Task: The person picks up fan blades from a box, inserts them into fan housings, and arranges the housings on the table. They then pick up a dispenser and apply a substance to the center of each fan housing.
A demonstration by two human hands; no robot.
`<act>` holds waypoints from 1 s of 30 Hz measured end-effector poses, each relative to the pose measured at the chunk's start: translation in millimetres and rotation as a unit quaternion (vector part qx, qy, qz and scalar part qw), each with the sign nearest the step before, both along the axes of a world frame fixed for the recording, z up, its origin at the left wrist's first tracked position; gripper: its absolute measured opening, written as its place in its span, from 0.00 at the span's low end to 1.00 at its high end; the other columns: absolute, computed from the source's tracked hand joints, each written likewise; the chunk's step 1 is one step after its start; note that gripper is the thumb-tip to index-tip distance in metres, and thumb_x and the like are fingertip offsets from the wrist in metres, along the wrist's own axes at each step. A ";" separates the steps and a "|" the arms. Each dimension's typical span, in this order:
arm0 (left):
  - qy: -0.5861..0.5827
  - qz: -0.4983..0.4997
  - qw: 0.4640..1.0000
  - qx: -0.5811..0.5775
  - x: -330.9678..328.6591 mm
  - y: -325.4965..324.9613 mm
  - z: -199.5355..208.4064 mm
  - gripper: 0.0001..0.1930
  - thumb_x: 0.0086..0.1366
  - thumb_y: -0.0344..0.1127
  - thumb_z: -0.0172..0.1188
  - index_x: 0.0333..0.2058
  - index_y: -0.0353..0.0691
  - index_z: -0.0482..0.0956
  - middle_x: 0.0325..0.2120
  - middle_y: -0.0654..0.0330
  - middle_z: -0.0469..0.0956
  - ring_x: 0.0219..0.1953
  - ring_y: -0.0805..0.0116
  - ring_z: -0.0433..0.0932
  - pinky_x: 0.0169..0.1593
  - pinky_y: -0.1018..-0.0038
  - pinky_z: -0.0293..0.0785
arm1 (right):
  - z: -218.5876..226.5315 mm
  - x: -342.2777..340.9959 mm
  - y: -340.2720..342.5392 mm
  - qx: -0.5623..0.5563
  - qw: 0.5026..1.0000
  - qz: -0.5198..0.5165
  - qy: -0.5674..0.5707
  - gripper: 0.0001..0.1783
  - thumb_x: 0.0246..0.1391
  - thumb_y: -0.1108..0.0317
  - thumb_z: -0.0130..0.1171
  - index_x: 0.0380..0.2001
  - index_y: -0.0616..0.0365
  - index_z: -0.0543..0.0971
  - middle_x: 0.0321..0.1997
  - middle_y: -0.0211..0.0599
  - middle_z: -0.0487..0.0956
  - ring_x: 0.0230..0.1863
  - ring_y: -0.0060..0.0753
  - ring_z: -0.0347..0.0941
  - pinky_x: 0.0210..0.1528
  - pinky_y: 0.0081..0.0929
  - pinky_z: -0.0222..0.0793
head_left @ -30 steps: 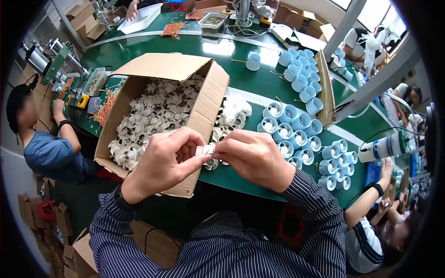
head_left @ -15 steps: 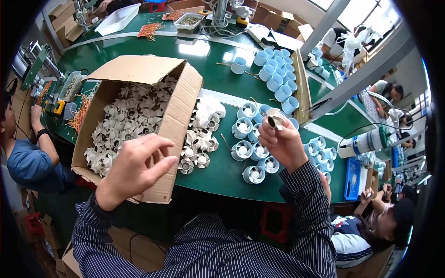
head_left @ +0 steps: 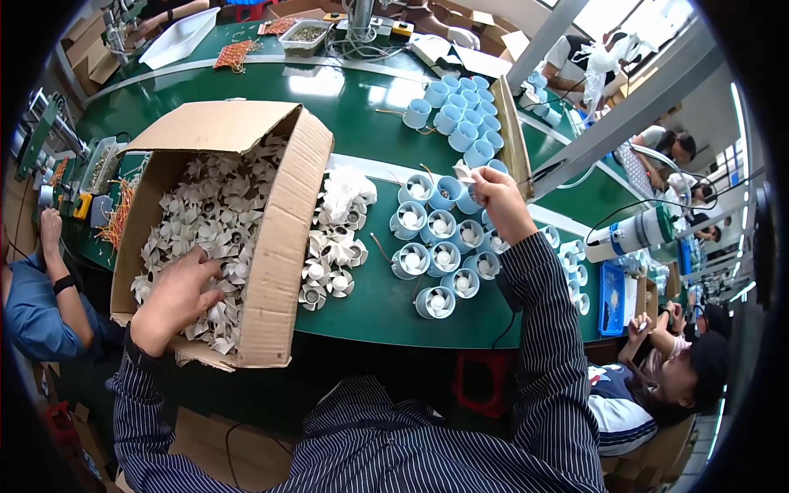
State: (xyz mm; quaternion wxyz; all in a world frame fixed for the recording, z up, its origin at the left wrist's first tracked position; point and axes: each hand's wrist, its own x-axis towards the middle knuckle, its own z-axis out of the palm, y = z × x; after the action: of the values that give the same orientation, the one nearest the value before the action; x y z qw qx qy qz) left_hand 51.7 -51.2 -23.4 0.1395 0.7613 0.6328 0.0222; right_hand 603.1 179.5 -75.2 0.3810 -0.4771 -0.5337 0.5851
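My left hand (head_left: pixel 177 300) reaches into a cardboard box (head_left: pixel 279 255) full of pale grey fan impellers (head_left: pixel 214 209). Its fingers are bent and apart, touching the pile, and the fingertips are partly hidden. Over the light-blue cylindrical housings, my right hand (head_left: pixel 503 204) pinches one fan impeller (head_left: pixel 465 173) between thumb and fingers. Several housings below and beside that hand hold impellers, such as this housing (head_left: pixel 441 226). Another housing (head_left: pixel 445 193) at the back of the group shows a dark inside without an impeller.
Loose impellers (head_left: pixel 335 261) and a crumpled white bag (head_left: pixel 347 195) lie right of the box. More blue housings (head_left: pixel 464 123) stand farther back beside a wooden strip (head_left: pixel 514 140). A blue tray (head_left: pixel 611 297) sits at the right. Co-workers are on both sides.
My left hand has moved left and down from above the box's edge onto the impellers inside. My right hand has moved slightly up and forward with its impeller, over the housings.
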 end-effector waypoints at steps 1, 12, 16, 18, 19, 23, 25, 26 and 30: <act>-0.023 -0.012 1.000 -0.014 -4.7 -1.1 -2.6 0.20 0.59 0.35 0.77 0.49 0.38 0.83 0.48 0.46 0.78 0.50 0.39 0.80 0.52 0.49 0.78 | 6.8 -7.2 -3.0 0.000 1.000 0.004 -0.003 0.09 0.75 0.67 0.61 0.47 0.62 0.77 0.36 0.26 0.73 0.31 0.21 0.62 0.38 0.23 0.60; -0.103 -0.055 0.993 -0.003 -11.6 4.0 1.0 0.10 0.62 0.28 0.73 0.39 0.33 0.82 0.36 0.48 0.81 0.43 0.42 0.82 0.47 0.52 0.78 | 31.4 -22.5 -26.0 -0.081 0.912 0.137 0.379 0.11 0.72 0.68 0.63 0.47 0.66 0.78 0.38 0.29 0.72 0.36 0.22 0.67 0.37 0.24 0.63; -0.151 -0.046 0.987 0.043 2.6 1.8 15.0 0.10 0.62 0.26 0.73 0.40 0.32 0.83 0.34 0.49 0.83 0.39 0.45 0.83 0.44 0.55 0.79 | 24.3 -29.0 -15.9 0.198 0.946 -0.041 -0.252 0.09 0.71 0.68 0.63 0.39 0.64 0.83 0.35 0.35 0.82 0.37 0.32 0.75 0.39 0.31 0.71; -0.210 -0.039 0.975 0.060 15.1 3.5 22.7 0.12 0.60 0.25 0.73 0.43 0.33 0.85 0.35 0.51 0.85 0.39 0.50 0.84 0.43 0.59 0.79 | 13.4 -34.8 -15.1 0.240 0.925 -0.046 -0.292 0.09 0.70 0.68 0.64 0.38 0.64 0.84 0.35 0.38 0.83 0.39 0.36 0.78 0.41 0.34 0.73; -0.208 -0.039 0.976 0.059 22.3 4.2 29.5 0.12 0.60 0.25 0.73 0.43 0.33 0.85 0.35 0.51 0.85 0.39 0.50 0.84 0.43 0.59 0.79 | 7.2 -37.4 -14.9 0.283 0.898 -0.052 -0.334 0.09 0.68 0.69 0.65 0.37 0.64 0.84 0.35 0.40 0.85 0.41 0.41 0.80 0.44 0.37 0.74; -0.258 0.005 0.966 -0.013 45.4 -0.9 60.2 0.14 0.62 0.24 0.73 0.47 0.33 0.86 0.39 0.53 0.87 0.41 0.60 0.86 0.44 0.64 0.80 | -6.3 -39.2 -12.9 0.344 0.847 -0.052 -0.401 0.07 0.63 0.70 0.66 0.36 0.63 0.86 0.38 0.48 0.86 0.44 0.53 0.81 0.49 0.45 0.76; -0.317 0.026 0.948 -0.028 49.4 -3.5 61.8 0.15 0.62 0.23 0.74 0.48 0.31 0.87 0.44 0.54 0.87 0.43 0.65 0.87 0.47 0.67 0.82 | -9.4 -38.1 -10.9 0.354 0.838 -0.048 -0.413 0.06 0.62 0.71 0.66 0.36 0.63 0.86 0.39 0.50 0.86 0.45 0.56 0.81 0.50 0.47 0.75; -0.348 0.034 0.936 -0.036 53.1 -3.6 62.6 0.15 0.63 0.23 0.74 0.48 0.31 0.87 0.46 0.55 0.87 0.45 0.67 0.87 0.49 0.69 0.83 | -9.1 -34.9 -9.9 0.351 0.840 -0.050 -0.411 0.07 0.62 0.70 0.66 0.37 0.63 0.86 0.38 0.50 0.86 0.44 0.54 0.81 0.49 0.46 0.76; -0.535 0.111 0.832 -0.092 78.4 -6.9 65.0 0.17 0.62 0.20 0.75 0.49 0.30 0.86 0.53 0.53 0.84 0.47 0.68 0.87 0.53 0.72 0.86 | -8.2 -33.0 -7.4 0.342 0.839 -0.041 -0.422 0.08 0.63 0.70 0.66 0.39 0.65 0.86 0.37 0.50 0.85 0.42 0.52 0.81 0.47 0.44 0.76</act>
State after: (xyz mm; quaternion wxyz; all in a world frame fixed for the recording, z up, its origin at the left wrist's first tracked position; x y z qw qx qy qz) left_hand 130.1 -58.1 41.6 0.5221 0.5387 0.5388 0.3834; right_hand 570.1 172.1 -83.3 0.2818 -0.5386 -0.7887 0.0914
